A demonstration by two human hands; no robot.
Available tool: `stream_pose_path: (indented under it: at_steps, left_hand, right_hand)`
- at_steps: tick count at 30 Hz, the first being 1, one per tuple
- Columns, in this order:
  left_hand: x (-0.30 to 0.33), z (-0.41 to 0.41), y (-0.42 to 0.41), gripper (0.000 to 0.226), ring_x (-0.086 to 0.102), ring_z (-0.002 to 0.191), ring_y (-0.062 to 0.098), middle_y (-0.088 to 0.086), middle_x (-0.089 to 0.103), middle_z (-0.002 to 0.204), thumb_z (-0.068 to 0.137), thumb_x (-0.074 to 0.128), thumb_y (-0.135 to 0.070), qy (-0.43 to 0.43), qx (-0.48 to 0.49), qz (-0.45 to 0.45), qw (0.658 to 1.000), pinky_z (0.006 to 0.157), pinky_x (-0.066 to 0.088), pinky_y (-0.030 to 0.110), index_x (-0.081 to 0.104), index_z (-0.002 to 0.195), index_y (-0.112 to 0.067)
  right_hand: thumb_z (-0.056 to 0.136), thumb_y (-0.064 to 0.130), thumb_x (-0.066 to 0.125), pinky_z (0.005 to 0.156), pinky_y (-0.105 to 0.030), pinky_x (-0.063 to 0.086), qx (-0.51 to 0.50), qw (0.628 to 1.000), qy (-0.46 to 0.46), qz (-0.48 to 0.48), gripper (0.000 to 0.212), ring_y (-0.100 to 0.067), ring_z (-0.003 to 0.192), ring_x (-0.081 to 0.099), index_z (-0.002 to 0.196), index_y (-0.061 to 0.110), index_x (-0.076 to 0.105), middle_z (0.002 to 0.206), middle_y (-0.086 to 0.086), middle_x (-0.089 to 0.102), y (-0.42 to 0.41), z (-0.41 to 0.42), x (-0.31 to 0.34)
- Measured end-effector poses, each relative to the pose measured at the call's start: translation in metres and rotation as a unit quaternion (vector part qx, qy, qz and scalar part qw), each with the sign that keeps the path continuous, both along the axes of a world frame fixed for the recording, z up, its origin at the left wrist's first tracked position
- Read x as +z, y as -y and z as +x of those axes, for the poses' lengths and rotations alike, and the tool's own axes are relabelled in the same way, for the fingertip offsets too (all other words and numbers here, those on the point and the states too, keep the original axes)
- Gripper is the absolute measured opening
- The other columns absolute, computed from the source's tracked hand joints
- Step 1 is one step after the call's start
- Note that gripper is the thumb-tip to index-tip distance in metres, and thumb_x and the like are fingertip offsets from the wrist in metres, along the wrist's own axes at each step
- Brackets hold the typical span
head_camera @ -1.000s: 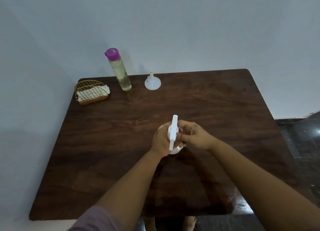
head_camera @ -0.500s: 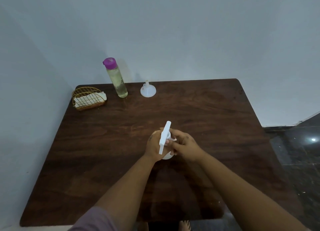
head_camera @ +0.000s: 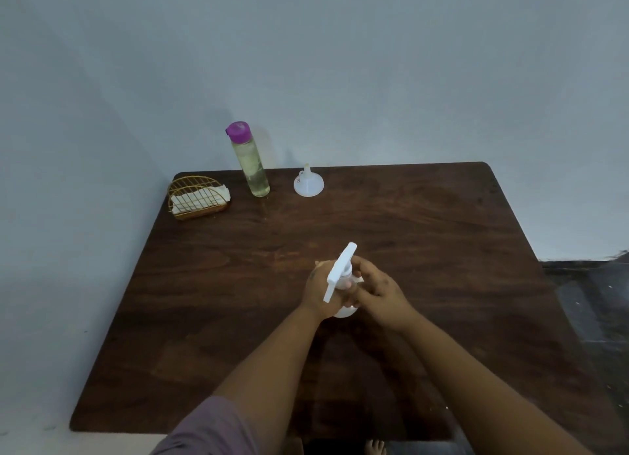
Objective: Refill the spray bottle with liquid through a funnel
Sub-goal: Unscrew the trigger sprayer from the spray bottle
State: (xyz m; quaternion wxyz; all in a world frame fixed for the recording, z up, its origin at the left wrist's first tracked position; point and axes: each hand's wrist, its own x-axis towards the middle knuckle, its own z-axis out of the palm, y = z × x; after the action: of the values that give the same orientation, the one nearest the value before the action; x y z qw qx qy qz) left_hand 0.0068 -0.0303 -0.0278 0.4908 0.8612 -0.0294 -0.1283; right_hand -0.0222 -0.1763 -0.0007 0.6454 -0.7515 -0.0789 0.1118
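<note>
A small white spray bottle (head_camera: 341, 274) stands in the middle of the dark wooden table (head_camera: 425, 236). My left hand (head_camera: 321, 293) wraps around the bottle's body. My right hand (head_camera: 379, 289) grips the bottle at the collar under the white spray head, whose long top points away to the upper right. The bottle's body is mostly hidden by my fingers. A white funnel (head_camera: 308, 182) sits mouth-down at the table's far edge. Left of it stands a tall clear bottle (head_camera: 250, 163) of pale yellow liquid with a purple cap.
A gold wire holder (head_camera: 195, 199) with white napkins sits at the far left corner. A pale wall runs behind and left of the table. Dark floor (head_camera: 592, 304) lies to the right, and a bare foot (head_camera: 374, 448) shows below the near edge.
The spray head has turned in my right hand, its top swinging from pointing straight away to pointing up-right. The view has tilted upward and shows more wall.
</note>
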Motion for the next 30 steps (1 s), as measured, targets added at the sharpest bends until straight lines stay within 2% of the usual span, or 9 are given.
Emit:
stream_pose_path:
  at_steps: [3,7,9,13,16,18,20,26,30]
  left_hand:
    - [0.005,-0.002,0.0,0.047,0.064,0.104,0.021,0.01,0.068,0.107,0.076,0.068,-0.04,-0.022,0.003,0.012,1.0,0.096,0.051,0.041,0.066,0.107,-0.005]
    - [0.015,-0.007,0.004,0.049,0.054,0.122,0.03,0.014,0.058,0.126,0.087,0.067,-0.012,-0.038,0.0,0.012,0.999,0.095,0.036,0.02,0.052,0.13,0.004]
    - [0.017,-0.006,0.003,0.047,0.06,0.106,0.026,0.01,0.063,0.109,0.08,0.067,-0.019,-0.021,-0.016,0.016,1.0,0.094,0.044,0.027,0.06,0.119,0.005]
    - [0.019,-0.004,0.001,0.042,0.059,0.1,0.021,0.001,0.061,0.099,0.077,0.075,-0.026,-0.031,-0.023,0.04,0.998,0.096,0.049,0.045,0.061,0.109,-0.004]
    - [0.015,-0.003,-0.002,0.042,0.062,0.104,0.029,-0.003,0.061,0.096,0.069,0.069,-0.043,-0.043,-0.019,0.05,0.998,0.096,0.05,0.047,0.058,0.101,-0.018]
    - [0.018,-0.003,-0.004,0.024,0.062,0.097,0.032,-0.007,0.057,0.084,0.075,0.068,-0.034,-0.044,-0.036,0.072,0.996,0.092,0.051,0.051,0.054,0.089,-0.021]
    - [0.022,-0.005,-0.004,0.017,0.058,0.091,0.025,-0.009,0.054,0.082,0.081,0.07,-0.021,-0.046,-0.042,0.064,0.996,0.094,0.05,0.049,0.054,0.085,-0.02]
    - [0.028,-0.005,-0.007,0.057,0.054,0.12,0.024,0.001,0.058,0.121,0.077,0.078,-0.04,-0.062,-0.076,0.075,0.992,0.106,0.043,0.045,0.054,0.123,-0.016]
    - [0.032,-0.004,-0.011,0.056,0.051,0.124,0.023,0.005,0.056,0.13,0.082,0.076,-0.03,-0.072,-0.112,0.061,0.989,0.11,0.038,0.046,0.05,0.129,-0.014]
  right_hand:
    - [0.073,0.037,0.078,0.077,-0.024,0.056,-0.013,0.998,0.029,-0.061,0.078,-0.009,0.091,0.069,0.132,0.027,0.029,0.111,0.007,0.067,0.0,0.006,0.0]
    - [0.08,0.026,0.073,0.06,-0.012,0.046,-0.101,0.984,0.081,-0.121,0.031,-0.002,0.071,0.063,0.095,0.019,0.047,0.081,0.006,0.064,-0.011,0.006,0.0]
    - [0.089,0.023,0.065,0.058,-0.017,0.047,-0.09,0.986,0.096,-0.1,0.019,-0.005,0.064,0.063,0.085,0.014,0.048,0.073,0.003,0.065,-0.012,0.0,-0.002]
    - [0.098,0.029,0.05,0.058,-0.022,0.051,-0.082,0.989,0.069,-0.098,0.011,-0.008,0.059,0.067,0.102,0.019,0.045,0.085,0.004,0.069,-0.003,-0.006,-0.001]
    - [0.091,0.041,0.059,0.066,-0.023,0.052,-0.053,0.992,0.031,-0.111,0.039,-0.006,0.068,0.069,0.119,0.026,0.036,0.109,0.009,0.068,0.002,-0.003,0.005]
    - [0.081,0.047,0.07,0.069,-0.019,0.049,-0.04,0.985,0.05,-0.158,0.056,-0.002,0.08,0.067,0.121,0.026,0.037,0.111,0.014,0.064,0.0,-0.001,0.009]
    - [0.08,0.045,0.071,0.067,-0.019,0.049,-0.049,0.976,0.084,-0.197,0.049,-0.004,0.083,0.065,0.113,0.022,0.043,0.102,0.012,0.065,-0.003,0.002,0.009]
    - [0.098,0.025,0.047,0.06,-0.02,0.045,-0.015,0.974,0.067,-0.216,0.006,-0.005,0.061,0.064,0.104,0.024,0.048,0.07,0.01,0.065,0.008,0.001,0.012]
    - [0.095,0.021,0.052,0.066,-0.023,0.051,-0.015,0.971,0.068,-0.228,0.022,-0.004,0.067,0.065,0.116,0.024,0.046,0.088,0.01,0.067,0.011,0.002,0.015]
